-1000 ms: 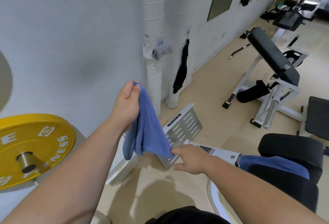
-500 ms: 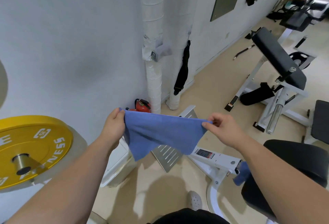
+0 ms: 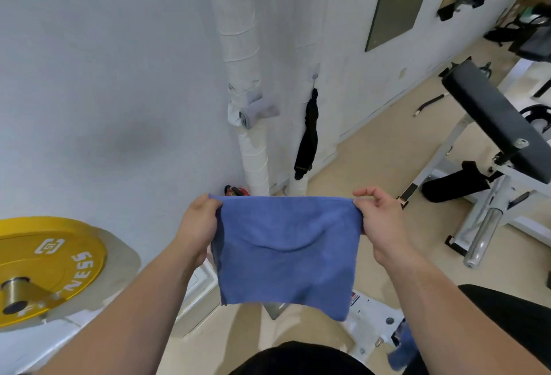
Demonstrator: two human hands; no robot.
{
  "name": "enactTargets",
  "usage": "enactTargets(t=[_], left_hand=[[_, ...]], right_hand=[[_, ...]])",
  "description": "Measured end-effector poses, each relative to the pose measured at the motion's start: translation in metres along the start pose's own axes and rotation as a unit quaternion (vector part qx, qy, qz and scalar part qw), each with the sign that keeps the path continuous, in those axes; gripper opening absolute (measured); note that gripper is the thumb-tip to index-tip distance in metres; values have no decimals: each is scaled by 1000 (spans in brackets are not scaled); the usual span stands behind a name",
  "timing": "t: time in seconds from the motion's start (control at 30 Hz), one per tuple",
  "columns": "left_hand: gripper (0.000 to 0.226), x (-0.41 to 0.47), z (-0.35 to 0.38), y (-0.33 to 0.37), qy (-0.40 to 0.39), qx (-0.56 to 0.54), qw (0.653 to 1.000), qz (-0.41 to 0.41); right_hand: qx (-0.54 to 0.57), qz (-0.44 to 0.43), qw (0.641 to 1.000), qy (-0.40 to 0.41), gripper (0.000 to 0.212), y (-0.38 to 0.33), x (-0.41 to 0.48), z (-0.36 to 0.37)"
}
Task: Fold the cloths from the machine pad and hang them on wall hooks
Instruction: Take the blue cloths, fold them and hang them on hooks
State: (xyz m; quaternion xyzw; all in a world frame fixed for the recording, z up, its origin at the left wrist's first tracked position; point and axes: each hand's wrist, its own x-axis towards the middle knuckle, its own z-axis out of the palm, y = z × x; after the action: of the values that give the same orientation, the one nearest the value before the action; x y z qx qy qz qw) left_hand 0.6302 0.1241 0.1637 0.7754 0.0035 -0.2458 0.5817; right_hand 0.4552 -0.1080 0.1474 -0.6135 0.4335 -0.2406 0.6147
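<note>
I have the blue cloth stretched out flat in the air in front of me, above the floor and just short of the wall, its top edge pulled level between my two hands. The step in hand, as I read it, is the first fold, and to do it well I would first square the cloth. Its lower right corner hangs lower than its lower left, so the sheet sits a little skewed, and a shallow sag creases the middle. A light outward pull should flatten that. Then I would bring the two top corners together so the side edges meet, and let the hanging half drop straight before I pinch the doubled edge. My left hand grips the top left corner with the fingers curled tight over the hem. My right hand pinches the top right corner between thumb and forefinger, with the other fingers loosely bent above it and touching nothing. Neither hand holds anything else. A bit of blue fabric shows low on the right beside the black machine pad, half hidden by my forearm; I take it for another cloth waiting. On the wall ahead a hook carries a black strap. I judge the hanging will happen somewhere there, though I cannot tell whether a free hook is near it.
</note>
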Motion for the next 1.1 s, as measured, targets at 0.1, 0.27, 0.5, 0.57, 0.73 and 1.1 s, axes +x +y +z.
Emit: enactTargets(t=[0.1, 0.27, 0.5, 0.57, 0.73, 1.1], left_hand=[[20, -9, 28, 3, -26, 12, 1000, 14], [21, -29, 75, 8, -82, 12, 994, 71], [22, -47, 119, 20, -57, 7, 989, 139], [23, -50, 124, 19, -61, 28, 987, 146], [26, -52, 131, 20, -97, 56, 983, 145], [20, -49, 137, 15, -153, 65, 974, 157]], right_hand=[[-13, -7, 999, -52, 22, -10, 4, 7], [-7, -49, 977, -207, 23, -25, -1, 19], [12, -71, 948, -310, 38, -19, 14, 11], [-13, -99, 947, -306, 30, -16, 21, 6], [-77, -202, 929, -301, 17, -15, 27, -3], [-219, -345, 875, -261, 23, -12, 46, -26]])
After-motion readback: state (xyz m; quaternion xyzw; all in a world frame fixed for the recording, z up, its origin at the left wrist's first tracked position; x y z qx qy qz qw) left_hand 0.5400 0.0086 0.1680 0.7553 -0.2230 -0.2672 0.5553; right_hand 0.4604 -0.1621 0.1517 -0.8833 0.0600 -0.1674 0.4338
